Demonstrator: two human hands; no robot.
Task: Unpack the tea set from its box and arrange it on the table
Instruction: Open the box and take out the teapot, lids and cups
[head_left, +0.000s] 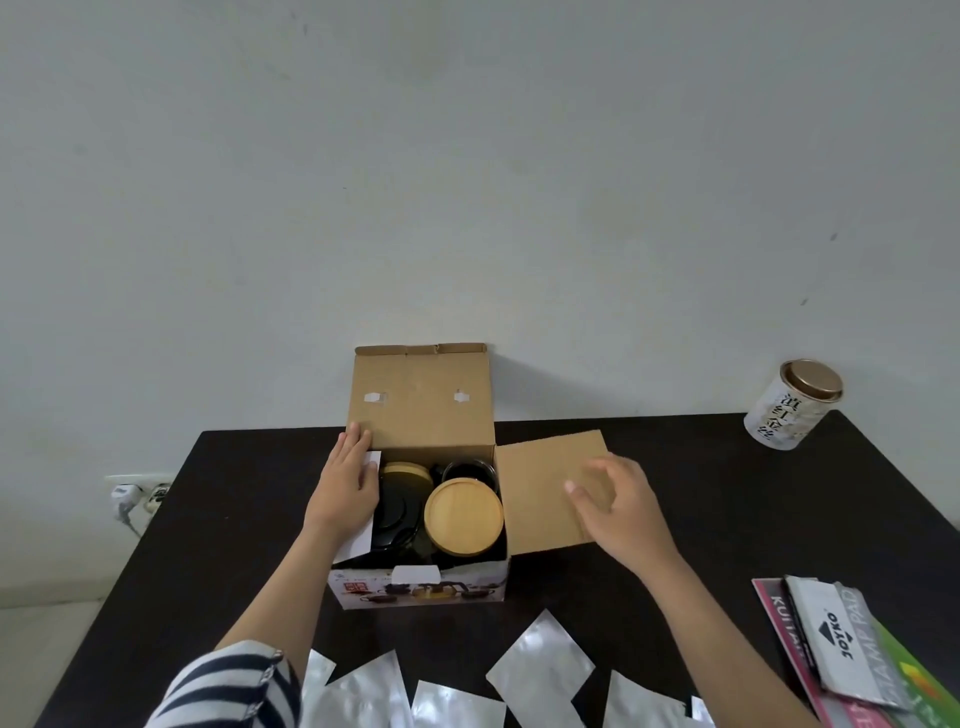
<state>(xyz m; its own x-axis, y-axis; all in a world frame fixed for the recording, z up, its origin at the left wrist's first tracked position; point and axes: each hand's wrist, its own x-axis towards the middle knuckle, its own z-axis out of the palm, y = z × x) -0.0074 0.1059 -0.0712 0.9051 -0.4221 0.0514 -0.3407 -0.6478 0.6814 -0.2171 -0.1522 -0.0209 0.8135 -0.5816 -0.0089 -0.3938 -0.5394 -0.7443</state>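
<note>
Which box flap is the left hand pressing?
The left hand rests on the left side flap; the right flap lies flat, untouched.

"JOYKO" stands on a grey packet (836, 635), right of the box (422, 519); beside it "PAD" on the same packet; "KUITA…" on the pink booklet (779, 618) beneath.

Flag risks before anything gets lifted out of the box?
1. The pieces look packed tight in the box: the round wooden lid sits against dark glassware, so pulling one piece could drag or knock another.
2. Silver foil pouches lie along the near edge of the table, leaving little bare space for setting pieces down.
3. The left hand only rests flat on the side flap, and the right hand hovers, so the box may shift.
</note>
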